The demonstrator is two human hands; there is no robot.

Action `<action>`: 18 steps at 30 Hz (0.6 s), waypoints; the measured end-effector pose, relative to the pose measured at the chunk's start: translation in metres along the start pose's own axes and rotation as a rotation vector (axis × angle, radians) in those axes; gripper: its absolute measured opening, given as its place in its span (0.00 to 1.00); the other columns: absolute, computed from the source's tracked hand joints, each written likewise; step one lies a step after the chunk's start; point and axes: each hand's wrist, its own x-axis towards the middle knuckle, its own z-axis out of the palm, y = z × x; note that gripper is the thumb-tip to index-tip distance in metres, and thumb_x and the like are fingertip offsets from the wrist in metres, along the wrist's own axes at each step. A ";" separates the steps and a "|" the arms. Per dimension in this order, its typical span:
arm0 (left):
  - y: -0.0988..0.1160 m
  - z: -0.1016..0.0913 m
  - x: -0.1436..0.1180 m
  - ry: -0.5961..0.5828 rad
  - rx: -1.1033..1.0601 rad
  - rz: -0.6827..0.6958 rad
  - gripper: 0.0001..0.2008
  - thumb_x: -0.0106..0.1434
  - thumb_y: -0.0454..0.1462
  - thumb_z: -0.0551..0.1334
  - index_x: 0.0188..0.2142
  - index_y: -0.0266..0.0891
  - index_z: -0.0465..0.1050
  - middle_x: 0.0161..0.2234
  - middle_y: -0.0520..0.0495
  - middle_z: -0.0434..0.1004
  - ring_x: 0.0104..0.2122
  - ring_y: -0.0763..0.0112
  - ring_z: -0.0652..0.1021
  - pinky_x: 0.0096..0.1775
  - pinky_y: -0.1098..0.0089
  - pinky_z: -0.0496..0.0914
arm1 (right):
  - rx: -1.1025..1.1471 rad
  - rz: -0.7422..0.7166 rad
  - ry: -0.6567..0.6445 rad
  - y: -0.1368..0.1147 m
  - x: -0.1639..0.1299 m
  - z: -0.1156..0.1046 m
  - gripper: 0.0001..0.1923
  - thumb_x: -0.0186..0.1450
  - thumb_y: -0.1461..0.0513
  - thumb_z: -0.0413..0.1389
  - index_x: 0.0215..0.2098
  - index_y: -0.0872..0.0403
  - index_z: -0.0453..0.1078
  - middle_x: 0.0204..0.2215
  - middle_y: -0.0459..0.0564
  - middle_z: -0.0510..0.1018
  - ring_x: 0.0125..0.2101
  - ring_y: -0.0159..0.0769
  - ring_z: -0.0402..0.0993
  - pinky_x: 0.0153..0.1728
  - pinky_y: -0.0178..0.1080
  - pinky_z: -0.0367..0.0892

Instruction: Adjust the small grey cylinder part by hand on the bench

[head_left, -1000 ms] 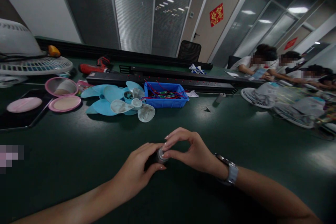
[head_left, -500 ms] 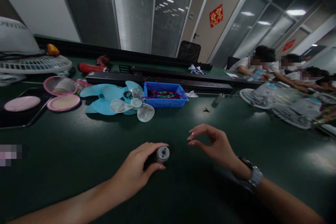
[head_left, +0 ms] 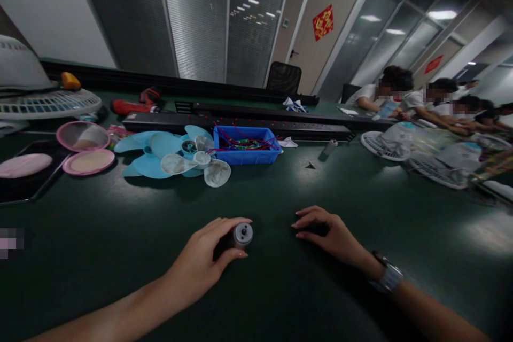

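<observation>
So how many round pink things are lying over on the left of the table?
3: a pink puff on the dark tray at far left, and the two round halves of an open pink compact beside it. Others may be hidden.

Landmark: bin (head_left: 244, 156) on table (head_left: 360, 197). Fan blades (head_left: 176, 157) just left of it, compact (head_left: 85, 149) further left, drill (head_left: 134, 104) behind-left, power strip (head_left: 240, 124) right behind, fan grilles (head_left: 420, 152) well right.
</observation>
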 end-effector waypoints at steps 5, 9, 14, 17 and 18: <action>-0.001 0.001 0.000 0.004 0.002 0.001 0.21 0.62 0.34 0.64 0.55 0.47 0.68 0.48 0.47 0.76 0.47 0.59 0.76 0.49 0.58 0.71 | 0.073 -0.057 0.109 -0.026 0.015 0.003 0.07 0.59 0.59 0.66 0.36 0.52 0.77 0.37 0.50 0.82 0.42 0.39 0.78 0.46 0.45 0.73; -0.002 0.002 0.000 0.024 0.003 0.025 0.20 0.62 0.34 0.64 0.54 0.46 0.69 0.48 0.46 0.77 0.46 0.60 0.77 0.48 0.59 0.72 | 0.261 -0.226 0.059 -0.067 0.038 0.018 0.08 0.58 0.61 0.67 0.36 0.51 0.77 0.34 0.48 0.83 0.40 0.37 0.79 0.43 0.42 0.74; -0.001 0.003 0.000 0.054 -0.024 0.061 0.17 0.61 0.32 0.64 0.50 0.42 0.70 0.43 0.46 0.78 0.42 0.61 0.78 0.44 0.62 0.72 | 0.302 -0.368 -0.039 -0.094 0.060 0.043 0.07 0.59 0.63 0.66 0.37 0.51 0.77 0.35 0.47 0.82 0.38 0.35 0.79 0.41 0.39 0.73; 0.000 0.003 0.000 0.059 -0.041 0.071 0.14 0.61 0.32 0.64 0.47 0.41 0.71 0.40 0.47 0.78 0.40 0.63 0.77 0.42 0.64 0.72 | 0.299 -0.362 -0.046 -0.093 0.064 0.052 0.06 0.59 0.63 0.65 0.36 0.51 0.77 0.35 0.46 0.82 0.39 0.35 0.79 0.42 0.39 0.73; 0.000 0.003 0.000 0.058 -0.045 0.072 0.13 0.61 0.31 0.64 0.46 0.41 0.71 0.40 0.47 0.78 0.40 0.63 0.77 0.42 0.64 0.72 | 0.300 -0.355 -0.043 -0.092 0.064 0.053 0.06 0.59 0.63 0.65 0.36 0.51 0.77 0.35 0.46 0.83 0.40 0.35 0.79 0.42 0.39 0.72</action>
